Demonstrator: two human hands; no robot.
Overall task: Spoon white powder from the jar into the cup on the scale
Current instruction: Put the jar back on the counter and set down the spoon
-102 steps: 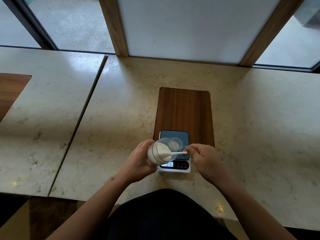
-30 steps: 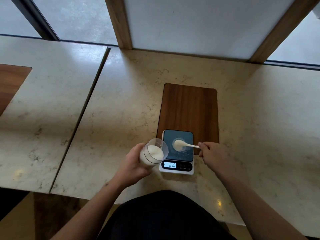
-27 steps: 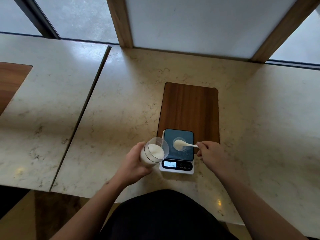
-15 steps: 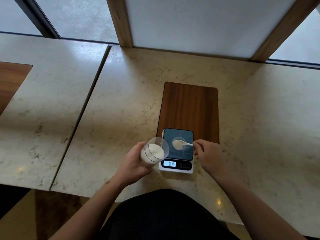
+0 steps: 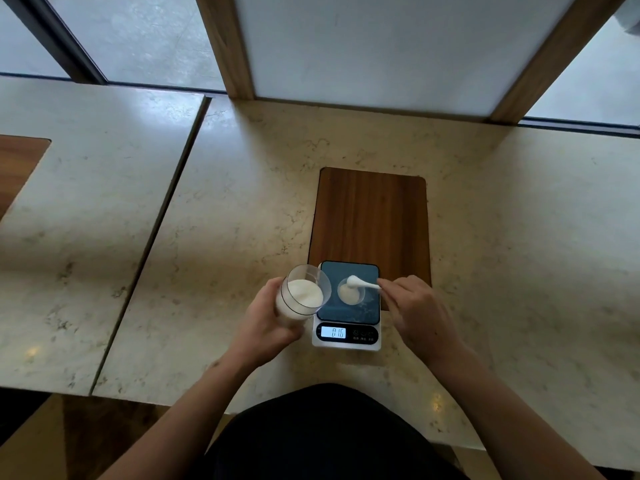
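A clear jar part full of white powder is tilted toward the scale, gripped by my left hand just left of it. The small clear cup stands on the dark platform of the white scale and has white powder in its bottom. My right hand pinches the handle of a white spoon, whose bowl sits turned over the cup's far rim. The scale's lit display shows digits near its front edge.
The scale stands on the near end of a dark wooden inlay set in the marble counter. A seam splits the counter from a second slab at left. A wood-framed white panel rises behind.
The spoon went from the jar's mouth to over the cup, and now its bowl has turned over with powder lying in the cup. The jar stays tilted in my left hand.
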